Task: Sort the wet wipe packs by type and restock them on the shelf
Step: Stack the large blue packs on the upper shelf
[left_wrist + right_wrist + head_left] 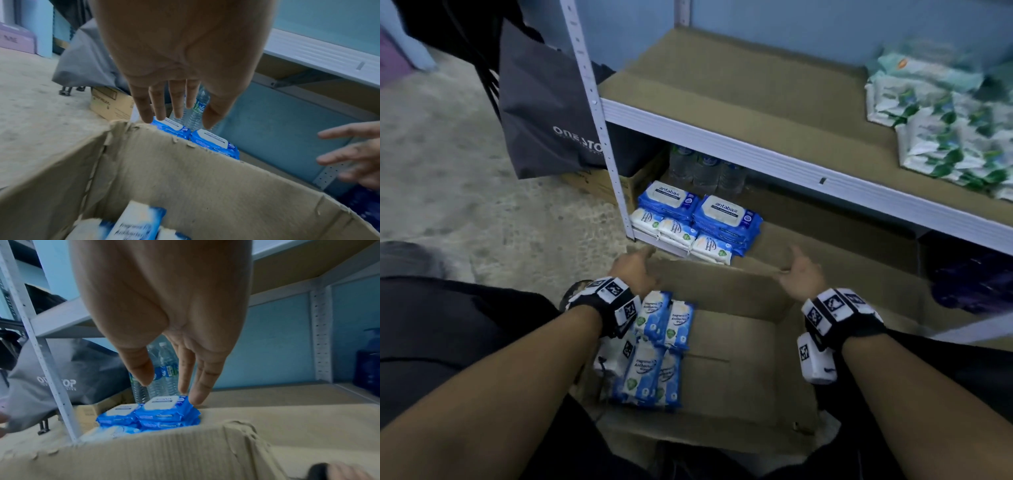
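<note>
the left hand [635, 270] reaches over the far left rim of the cardboard box [739, 342], fingers straight and holding nothing. small white-and-blue wipe packs [654, 349] stand in the box's left side; blue packs [702, 212] sit stacked on the bottom shelf [842, 226]. the right hand [799, 274], fingers loosely spread and empty, is at the far right rim.

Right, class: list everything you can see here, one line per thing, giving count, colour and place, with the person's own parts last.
Cardboard box: one, brown, open, on floor before shelf.
Small antibacterial wipe packs: several, blue-white, box's left side.
Antabax packs: two stacks, blue, bottom shelf.
Small shelved packs: a front row, blue-white, before the Antabax stacks.
Green wipe packs: several, green-white, upper shelf right.
Water bottles: a few, clear, behind the Antabax.
Bag: one, dark grey, hanging left.
Left hand: open, at box's far rim.
Right hand: open, at far rim.
</note>
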`<move>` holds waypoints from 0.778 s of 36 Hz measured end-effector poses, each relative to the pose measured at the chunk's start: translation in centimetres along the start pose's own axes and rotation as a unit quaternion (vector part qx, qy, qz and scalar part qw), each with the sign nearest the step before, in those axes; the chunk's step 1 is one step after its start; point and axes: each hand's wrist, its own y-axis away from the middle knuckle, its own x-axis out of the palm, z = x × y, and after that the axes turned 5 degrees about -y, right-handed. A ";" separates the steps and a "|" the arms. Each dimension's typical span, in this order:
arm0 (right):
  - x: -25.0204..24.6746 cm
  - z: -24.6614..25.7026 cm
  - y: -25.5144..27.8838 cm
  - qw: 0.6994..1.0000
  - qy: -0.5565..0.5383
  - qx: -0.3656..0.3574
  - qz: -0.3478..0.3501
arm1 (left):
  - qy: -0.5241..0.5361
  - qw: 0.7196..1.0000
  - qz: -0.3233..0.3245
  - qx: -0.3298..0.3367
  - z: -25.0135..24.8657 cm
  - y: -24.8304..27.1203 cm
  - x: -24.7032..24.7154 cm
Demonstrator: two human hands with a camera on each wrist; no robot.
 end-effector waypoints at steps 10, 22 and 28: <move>0.5 2.9 -8.3 0.997 -0.030 -0.036 0.055 | -0.008 0.999 0.011 0.052 -6.3 -11.9 0.3; 4.8 2.5 -19.8 0.988 0.077 -0.003 0.133 | 0.065 0.997 0.031 0.024 -9.0 -25.4 3.2; 7.4 3.1 -24.2 0.993 0.045 -0.018 0.107 | 0.088 0.994 0.058 0.042 -9.0 -29.6 4.8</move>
